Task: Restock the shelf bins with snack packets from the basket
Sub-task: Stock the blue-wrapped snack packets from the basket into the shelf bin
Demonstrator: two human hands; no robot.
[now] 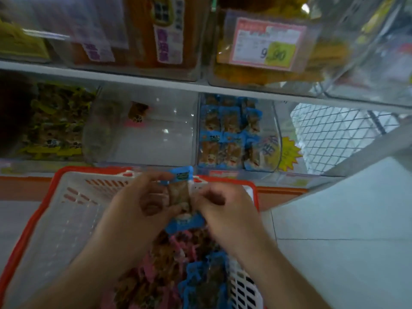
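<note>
One blue-edged snack packet [181, 196], brown contents showing through its clear middle, held upright between two hands just above the far rim of the basket [73, 192]. Left hand [142, 204] gripping the packet's left edge, fingers curled in, thumb up near the blue top seal. Right hand [223, 208] gripping the right edge, fingers bent tight and pressed together; fingertips themselves hidden behind the packet. Both forearms reaching in from the bottom of the view.

Below the hands, a loose heap in the basket: pink-edged packets [174, 250] and blue-edged packets [200, 277], overlapping and blurred, too many and too tangled to count. Basket white with slotted walls and a red rim, standing on the floor against the shelf front.

On the lower shelf, three clear bins in a row. Right bin [276, 130] stocked with blue packets like the held one, standing in rows; roughly a dozen visible, exact count unclear. Middle bin [182, 130] holding one pink-edged packet [137, 114] at its back left. Left bin [93, 97] filled with yellow-green packets [55, 121], not countable.

On the upper shelf, more clear bins with orange and yellow goods, and one pink-framed price card [267, 43]. One yellow starburst tag [289, 153] beside the right bin. Wire mesh panel [334, 130] to the right, pale floor tiles [345, 230] below.
</note>
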